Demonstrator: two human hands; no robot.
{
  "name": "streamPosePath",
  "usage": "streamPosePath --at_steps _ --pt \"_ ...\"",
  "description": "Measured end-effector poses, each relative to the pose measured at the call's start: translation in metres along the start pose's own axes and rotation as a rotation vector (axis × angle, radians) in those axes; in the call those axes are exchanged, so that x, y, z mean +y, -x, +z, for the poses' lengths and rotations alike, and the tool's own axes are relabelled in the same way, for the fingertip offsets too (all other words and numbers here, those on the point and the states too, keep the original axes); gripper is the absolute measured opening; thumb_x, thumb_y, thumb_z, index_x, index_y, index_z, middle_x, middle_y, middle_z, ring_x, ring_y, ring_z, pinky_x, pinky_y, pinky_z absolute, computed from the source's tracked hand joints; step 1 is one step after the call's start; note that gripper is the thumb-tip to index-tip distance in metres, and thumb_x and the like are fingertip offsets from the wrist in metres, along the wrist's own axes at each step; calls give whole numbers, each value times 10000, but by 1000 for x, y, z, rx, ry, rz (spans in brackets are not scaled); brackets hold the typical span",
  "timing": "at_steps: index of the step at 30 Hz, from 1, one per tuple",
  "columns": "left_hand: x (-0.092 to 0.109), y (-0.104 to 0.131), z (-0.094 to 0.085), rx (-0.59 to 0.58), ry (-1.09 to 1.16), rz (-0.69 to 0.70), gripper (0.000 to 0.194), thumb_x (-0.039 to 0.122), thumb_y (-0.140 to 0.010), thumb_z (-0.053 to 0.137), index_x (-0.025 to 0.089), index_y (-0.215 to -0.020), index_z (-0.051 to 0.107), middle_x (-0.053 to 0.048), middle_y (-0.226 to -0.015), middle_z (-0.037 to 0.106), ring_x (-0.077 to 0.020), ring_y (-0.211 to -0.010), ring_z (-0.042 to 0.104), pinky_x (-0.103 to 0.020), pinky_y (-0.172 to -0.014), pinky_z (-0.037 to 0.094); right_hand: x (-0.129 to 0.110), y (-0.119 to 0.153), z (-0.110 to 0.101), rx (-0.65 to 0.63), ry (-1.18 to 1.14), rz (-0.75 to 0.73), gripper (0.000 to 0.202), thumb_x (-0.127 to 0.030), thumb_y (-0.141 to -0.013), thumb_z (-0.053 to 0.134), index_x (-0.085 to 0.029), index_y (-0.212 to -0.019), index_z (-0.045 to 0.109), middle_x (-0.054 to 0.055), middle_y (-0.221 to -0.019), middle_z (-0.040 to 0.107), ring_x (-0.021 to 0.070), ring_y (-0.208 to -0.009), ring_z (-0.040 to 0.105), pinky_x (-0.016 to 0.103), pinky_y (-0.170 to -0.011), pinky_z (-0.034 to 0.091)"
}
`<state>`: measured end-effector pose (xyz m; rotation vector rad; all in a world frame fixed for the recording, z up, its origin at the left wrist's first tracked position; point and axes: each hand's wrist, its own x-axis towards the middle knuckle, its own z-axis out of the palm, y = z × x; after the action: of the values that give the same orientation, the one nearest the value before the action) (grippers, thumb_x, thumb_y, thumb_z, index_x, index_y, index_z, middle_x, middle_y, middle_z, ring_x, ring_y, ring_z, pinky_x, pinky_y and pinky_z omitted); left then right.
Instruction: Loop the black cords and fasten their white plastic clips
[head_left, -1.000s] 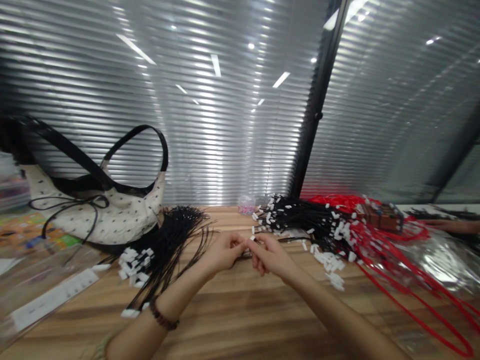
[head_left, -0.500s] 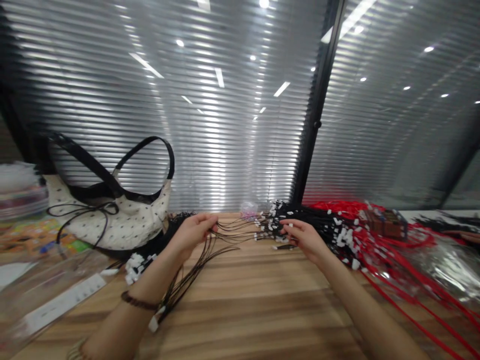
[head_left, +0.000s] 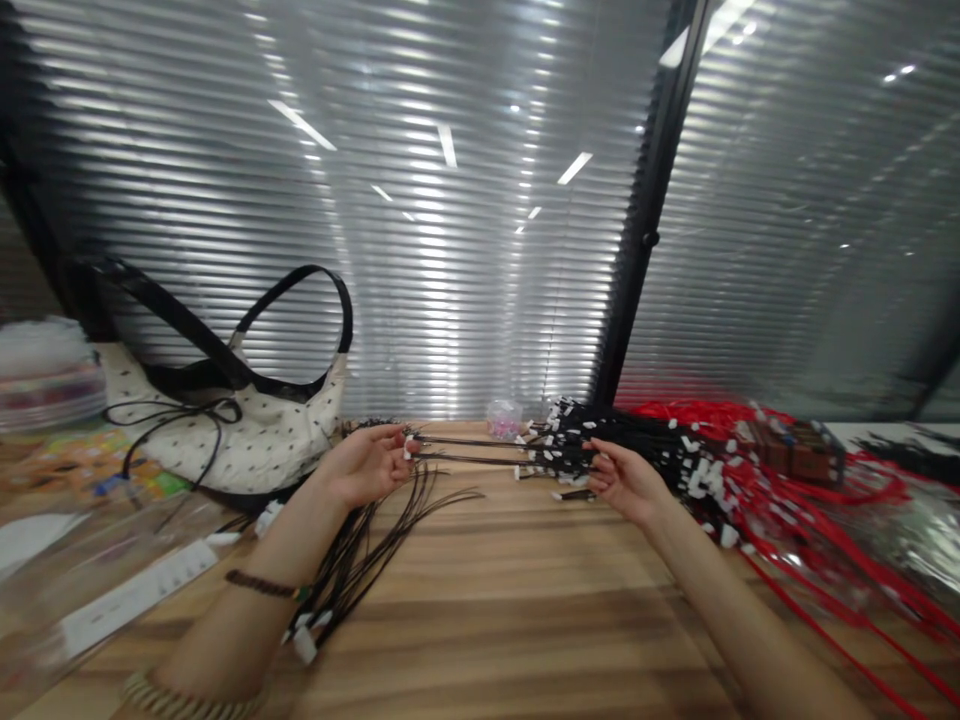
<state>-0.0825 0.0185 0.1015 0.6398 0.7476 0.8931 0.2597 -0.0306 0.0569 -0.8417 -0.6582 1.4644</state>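
Black cords point(head_left: 476, 450) run nearly straight between my two hands, just above the wooden table point(head_left: 480, 620). My left hand point(head_left: 375, 465) pinches their left end, where a small white tag shows at the fingertips. On the right, my right hand point(head_left: 619, 478) is closed at the fingertips on the cords, beside a pile of black cords with white tags point(head_left: 570, 430). A loose bundle of dark cords point(head_left: 375, 550) lies below my left hand, its white tags near my left wrist.
A white dotted bag point(head_left: 240, 440) with black handles stands at the left, near clear plastic packaging point(head_left: 135, 540). Red cords point(head_left: 817, 540) and a brown box point(head_left: 795, 450) lie at the right. A small pink packet point(head_left: 505, 420) sits at the back.
The cords between my hands have gone from slack and spread to straight and taut. My left hand has moved slightly left and turned; my right hand has shifted slightly right.
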Motion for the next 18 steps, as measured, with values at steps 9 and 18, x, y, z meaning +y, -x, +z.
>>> streamPosePath --at_steps 9,18 --pt "-31 -9 21 78 -175 137 140 46 -767 511 104 -644 545 -21 -579 550 -76 -434 475 -163 -365 346 11 4 12 50 15 -9 105 -193 -654 668 -102 -681 622 -67 -385 432 35 -364 354 164 -375 268" --pt "-11 -5 10 149 -60 124 174 18 -789 439 122 -665 505 -15 -569 527 -72 -413 442 -162 -356 349 5 0 7 73 -54 -21 61 -173 -668 599 -138 -627 570 -99 -330 321 35 -327 275 176 -382 265"
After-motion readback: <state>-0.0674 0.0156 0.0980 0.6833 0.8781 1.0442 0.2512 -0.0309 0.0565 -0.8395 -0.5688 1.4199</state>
